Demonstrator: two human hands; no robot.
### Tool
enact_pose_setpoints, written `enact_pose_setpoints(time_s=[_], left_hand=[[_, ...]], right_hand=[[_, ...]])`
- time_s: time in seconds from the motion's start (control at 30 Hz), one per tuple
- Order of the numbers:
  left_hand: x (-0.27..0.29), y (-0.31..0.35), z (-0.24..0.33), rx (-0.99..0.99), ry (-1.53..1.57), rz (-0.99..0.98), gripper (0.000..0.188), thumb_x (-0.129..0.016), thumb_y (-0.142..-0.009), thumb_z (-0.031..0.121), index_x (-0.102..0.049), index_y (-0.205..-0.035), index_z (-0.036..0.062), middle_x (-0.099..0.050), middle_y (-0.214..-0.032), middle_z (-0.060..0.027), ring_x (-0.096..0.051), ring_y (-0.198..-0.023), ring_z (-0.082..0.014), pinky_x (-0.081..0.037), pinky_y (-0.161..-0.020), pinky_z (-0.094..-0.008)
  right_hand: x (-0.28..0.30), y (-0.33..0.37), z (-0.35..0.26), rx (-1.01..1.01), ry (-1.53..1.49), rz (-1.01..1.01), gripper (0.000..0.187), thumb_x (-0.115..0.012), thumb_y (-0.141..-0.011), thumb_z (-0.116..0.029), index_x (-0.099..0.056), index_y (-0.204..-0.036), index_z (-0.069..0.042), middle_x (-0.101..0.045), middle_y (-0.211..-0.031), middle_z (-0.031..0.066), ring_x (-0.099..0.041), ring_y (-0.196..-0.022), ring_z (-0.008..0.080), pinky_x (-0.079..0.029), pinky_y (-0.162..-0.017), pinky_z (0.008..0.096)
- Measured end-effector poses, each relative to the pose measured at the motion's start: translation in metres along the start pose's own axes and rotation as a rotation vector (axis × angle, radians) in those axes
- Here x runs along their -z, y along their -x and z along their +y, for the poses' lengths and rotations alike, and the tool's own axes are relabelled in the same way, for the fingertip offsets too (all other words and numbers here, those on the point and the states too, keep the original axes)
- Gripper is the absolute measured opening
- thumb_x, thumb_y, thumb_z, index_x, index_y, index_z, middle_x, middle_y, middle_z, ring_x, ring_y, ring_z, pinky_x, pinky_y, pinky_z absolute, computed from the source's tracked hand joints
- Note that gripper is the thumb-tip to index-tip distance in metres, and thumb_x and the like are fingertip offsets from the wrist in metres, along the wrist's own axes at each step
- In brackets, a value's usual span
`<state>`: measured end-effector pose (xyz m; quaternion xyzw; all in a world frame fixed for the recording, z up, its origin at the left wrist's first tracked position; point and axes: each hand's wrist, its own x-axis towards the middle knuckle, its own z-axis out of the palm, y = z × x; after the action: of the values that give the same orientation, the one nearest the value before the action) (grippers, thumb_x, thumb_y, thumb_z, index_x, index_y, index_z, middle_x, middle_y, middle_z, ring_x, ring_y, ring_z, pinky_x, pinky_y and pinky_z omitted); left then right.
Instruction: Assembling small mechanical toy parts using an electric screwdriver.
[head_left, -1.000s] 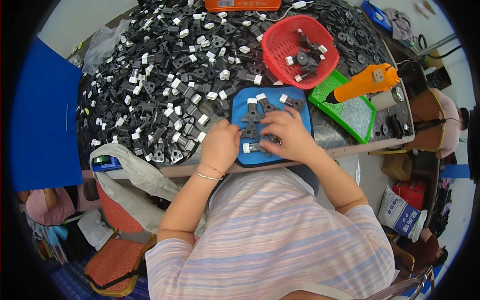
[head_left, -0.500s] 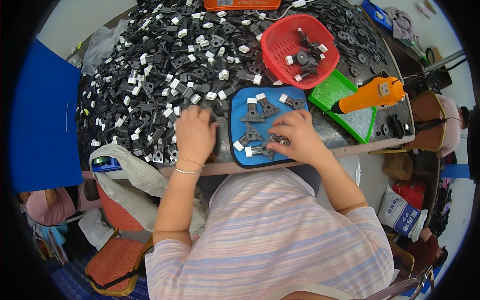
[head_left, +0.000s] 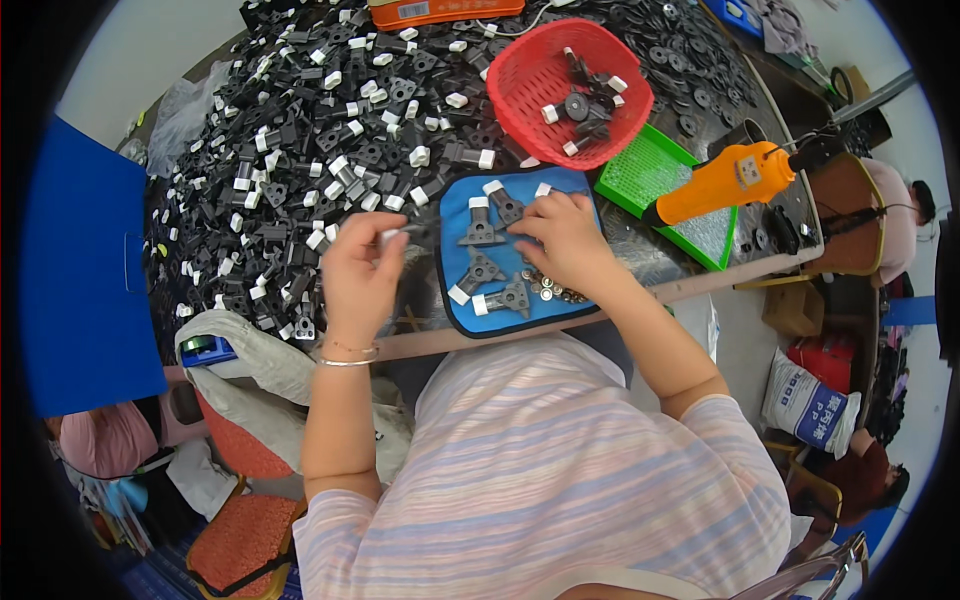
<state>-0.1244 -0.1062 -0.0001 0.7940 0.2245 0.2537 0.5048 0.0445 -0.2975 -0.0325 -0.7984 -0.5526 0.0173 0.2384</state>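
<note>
My left hand [head_left: 360,275] is raised at the left of the blue mat [head_left: 455,235], its fingers closed on a black plastic part with a white end [head_left: 398,237], blurred by motion. My right hand [head_left: 568,243] hovers palm down over the mat's right side, thumb and fingers apart. It mostly covers one part, whose white cap [head_left: 543,190] peeks out above the fingers. Several similar black parts with white caps lie on the mat, among them an upright one [head_left: 480,225] and a lower one [head_left: 505,297]. Small round metal pieces [head_left: 546,287] lie loose below my right hand.
A big heap of black parts with white caps [head_left: 330,150] covers the table's left. Behind the mat stands a red basket [head_left: 510,110] holding several parts. An orange electric screwdriver [head_left: 725,185] hangs over a green tray [head_left: 640,165]. Black discs [head_left: 690,60] lie at the far right.
My left hand has lifted from the heap's edge with a part in its fingers. My right hand has moved up the mat, away from the small metal pieces, which now lie uncovered. The view has shifted slightly.
</note>
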Motion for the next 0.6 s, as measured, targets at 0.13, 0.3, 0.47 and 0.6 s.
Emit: enact_pose_setpoints(time_s=[0.13, 0.3, 0.47, 0.6], left_hand=[[-0.030, 0.006, -0.008, 0.089, 0.254, -0.149, 0.013, -0.062, -0.078, -0.001, -0.063, -0.092, 0.0006, -0.056, -0.092, -0.0037, -0.054, -0.075, -0.0085, -0.045, -0.064, -0.0195], [-0.059, -0.003, 0.004, -0.004, 0.089, -0.247, 0.017, -0.059, -0.079, -0.004, -0.063, -0.094, 0.0027, -0.052, -0.097, -0.0039, -0.053, -0.080, -0.0096, -0.046, -0.066, -0.0196], [-0.085, -0.018, 0.003, -0.126, 0.013, -0.175, 0.017, -0.059, -0.078, -0.002, -0.063, -0.093, 0.0035, -0.051, -0.088, -0.0077, -0.051, -0.066, -0.0156, -0.043, -0.056, -0.0250], [-0.098, -0.022, 0.008, -0.128, 0.001, -0.227, 0.014, -0.058, -0.078, -0.001, -0.062, -0.091, 0.0024, -0.051, -0.086, -0.0086, -0.050, -0.065, -0.0155, -0.042, -0.058, -0.0268]], right_hand=[[0.008, -0.004, 0.003, -0.007, 0.037, 0.016, 0.017, -0.069, -0.070, -0.016, -0.068, -0.087, -0.014, -0.058, -0.088, 0.0012, -0.052, -0.091, 0.0208, -0.035, -0.081, 0.0370], [0.016, 0.010, 0.015, -0.079, 0.018, -0.090, 0.017, -0.068, -0.071, -0.019, -0.068, -0.087, -0.013, -0.061, -0.088, 0.0021, -0.054, -0.090, 0.0233, -0.039, -0.077, 0.0375], [0.007, 0.029, 0.008, -0.015, -0.015, -0.039, 0.013, -0.066, -0.073, -0.019, -0.068, -0.083, -0.011, -0.062, -0.088, 0.0007, -0.055, -0.088, 0.0215, -0.038, -0.079, 0.0371], [0.016, 0.037, 0.009, -0.056, 0.000, -0.074, 0.012, -0.065, -0.073, -0.019, -0.068, -0.082, -0.011, -0.062, -0.088, 0.0004, -0.055, -0.088, 0.0212, -0.038, -0.080, 0.0371]])
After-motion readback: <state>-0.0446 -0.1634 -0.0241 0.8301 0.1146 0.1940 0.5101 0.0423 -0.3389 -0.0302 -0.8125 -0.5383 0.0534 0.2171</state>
